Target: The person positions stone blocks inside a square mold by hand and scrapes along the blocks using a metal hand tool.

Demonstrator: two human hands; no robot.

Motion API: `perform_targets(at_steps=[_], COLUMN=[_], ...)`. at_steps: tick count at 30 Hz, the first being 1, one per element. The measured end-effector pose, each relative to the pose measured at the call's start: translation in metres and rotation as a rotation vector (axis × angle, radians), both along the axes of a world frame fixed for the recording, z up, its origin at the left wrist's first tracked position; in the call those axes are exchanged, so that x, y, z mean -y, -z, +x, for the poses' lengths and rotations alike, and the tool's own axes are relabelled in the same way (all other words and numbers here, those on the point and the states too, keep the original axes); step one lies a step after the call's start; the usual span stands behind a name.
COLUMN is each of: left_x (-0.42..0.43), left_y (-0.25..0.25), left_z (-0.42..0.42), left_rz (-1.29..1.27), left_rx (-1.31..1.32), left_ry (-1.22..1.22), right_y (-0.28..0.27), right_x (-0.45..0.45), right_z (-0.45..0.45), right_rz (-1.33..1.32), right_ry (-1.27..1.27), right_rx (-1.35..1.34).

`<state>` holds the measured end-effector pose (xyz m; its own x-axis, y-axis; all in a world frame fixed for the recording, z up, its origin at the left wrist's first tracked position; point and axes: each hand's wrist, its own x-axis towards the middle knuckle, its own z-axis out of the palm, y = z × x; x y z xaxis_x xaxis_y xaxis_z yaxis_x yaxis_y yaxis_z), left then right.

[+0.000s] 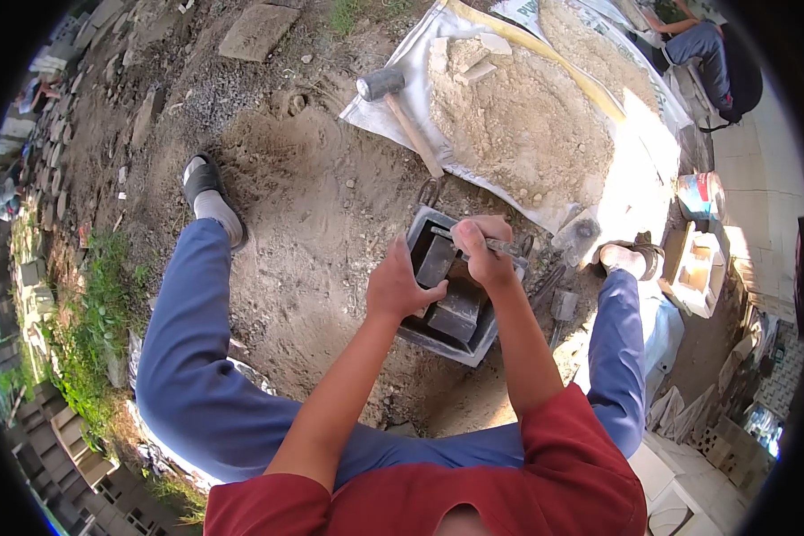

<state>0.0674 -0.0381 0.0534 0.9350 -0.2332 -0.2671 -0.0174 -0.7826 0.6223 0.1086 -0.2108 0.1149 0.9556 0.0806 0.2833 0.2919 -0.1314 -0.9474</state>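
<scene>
Mould [440,347] lies beneath right hand [481,257] gripping tool [502,246]

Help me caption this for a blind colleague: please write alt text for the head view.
Someone's bare left hand and right hand work over a grey box on dirt ground, the right gripping a thin tool. Beyond lie a mallet and a pale sandy heap on a white sheet.

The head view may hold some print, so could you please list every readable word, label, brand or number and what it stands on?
No text can be read with certainty.
White sack at the top edge: green letters, too blurred and cut off to read.
Bucket on the right: coloured markings, too small and blurred to make out.
</scene>
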Motion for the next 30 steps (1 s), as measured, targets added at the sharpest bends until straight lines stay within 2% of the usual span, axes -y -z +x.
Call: perform_targets(at_steps=[2,4,9,14,16,20,24,30], left_x=[0.002,0.000,0.004,0.006,0.007,0.007,0.008,0.005], left_y=[0.005,0.007,0.004,0.005,0.009,0.015,0.001,0.010], left_z=[-0.002,-0.006,-0.005,-0.007,-0.008,-0.008,-0.009,-0.006], left_rz=[0.011,0.031,0.049,0.054,0.054,0.046,0.035,0.091], left_rx=[0.032,0.053,0.095,0.077,0.180,0.170,0.114,0.147], left_ry=[0.010,0.032,-0.010,0.010,-0.010,-0.007,-0.029,-0.033], right_y=[0.004,-0.011,-0.053,-0.062,-0.071,-0.065,-0.011,-0.033], right_x=[0.002,0.004,0.018,0.023,0.019,0.017,0.015,0.014], right_z=[0.000,-0.004,-0.016,-0.029,-0.030,-0.029,-0.016,-0.010], right_rz=[-0.047,0.004,0.149,0.122,0.048,0.029,0.070,0.088], right_ry=[0.006,-0.007,-0.005,0.049,0.062,0.078,0.056,0.061], right_rx=[0.078,-0.141,-0.113,-0.095,-0.014,0.048,-0.084,-0.159])
